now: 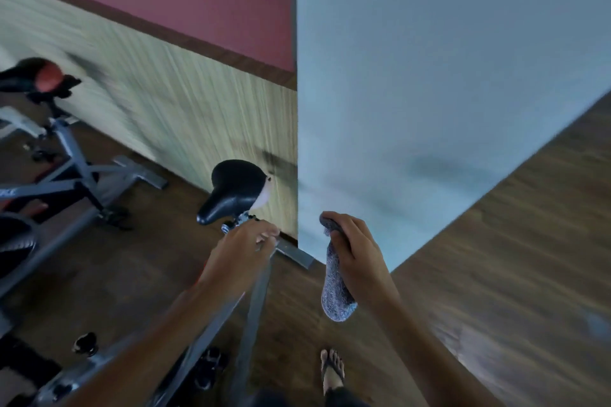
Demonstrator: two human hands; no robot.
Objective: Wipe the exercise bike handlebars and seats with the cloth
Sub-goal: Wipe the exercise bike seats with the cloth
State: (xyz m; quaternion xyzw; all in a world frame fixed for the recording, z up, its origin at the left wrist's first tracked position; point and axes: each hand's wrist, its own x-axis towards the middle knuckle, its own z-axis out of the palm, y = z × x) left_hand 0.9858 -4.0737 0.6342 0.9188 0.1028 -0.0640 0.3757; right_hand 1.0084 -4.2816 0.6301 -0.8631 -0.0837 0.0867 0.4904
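- The right hand (358,251) sits centre right of the frame, fingers wrapped round a grey speckled cloth (335,297). The top of the cloth is bunched in the fist and the rest hangs loose below, touching nothing.
- The left hand (243,243) is just to the left of it, fingers curled over the seat post (261,284) right under the black seat (233,188). That looks like a bracing hold, there to steady the bike while the other hand does the wiping.
- The seat sits mid-frame with its nose pointing lower left. Its top is bare, and the cloth hangs near it, lower and to the right, but apart from it.
- My read is that the wipe on this seat is not yet under way, with the cloth held off everything and ready to come across.
- The next move calls for carrying the cloth up and left onto the seat top. With so much loose tail dangling, it may want spreading flat for a proper pass.
- A second bike (76,172) stands at the left edge. Its seat (36,76), black with a red patch, is blurred in the upper left, and I'd say it needs wiping too.
- I cannot pick out the handlebars in this view.
- A sandalled foot (332,370) is planted on the wooden floor (496,241) at the bottom of the frame, close by the bike, which keeps the seat within easy reach.
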